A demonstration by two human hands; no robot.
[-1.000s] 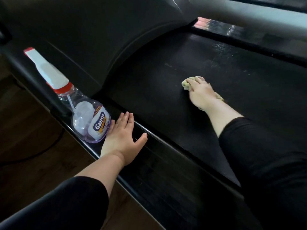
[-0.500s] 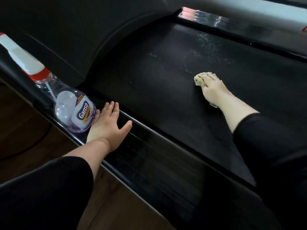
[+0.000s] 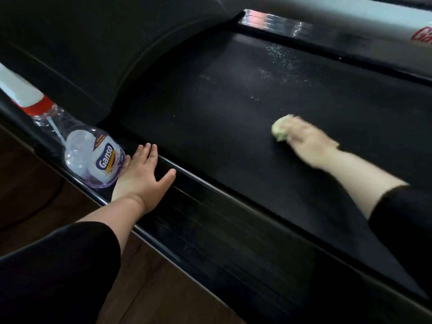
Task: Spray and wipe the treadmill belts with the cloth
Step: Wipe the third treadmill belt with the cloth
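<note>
The black treadmill belt (image 3: 222, 113) runs across the middle of the view, with wet spray droplets (image 3: 280, 64) on its far part. My right hand (image 3: 308, 146), blurred by motion, holds a wadded yellow-green cloth (image 3: 279, 132) down on the belt; the wad sticks out past my fingertips. My left hand (image 3: 145, 176) lies flat with straight fingers on the near side rail (image 3: 222, 218). A clear spray bottle (image 3: 93, 155) with a red-and-white trigger head lies on that rail, its base touching my left hand.
The treadmill's black motor cover (image 3: 93, 54) rises at the upper left. A glossy far side rail (image 3: 304, 26) borders the belt at the top. Dark wooden floor (image 3: 28, 183) with a cable lies to the left of the near rail.
My right hand has slid the cloth rightward along the belt. The view has shifted right, so the bottle and my left hand sit further left; my left hand stays flat on the rail.
</note>
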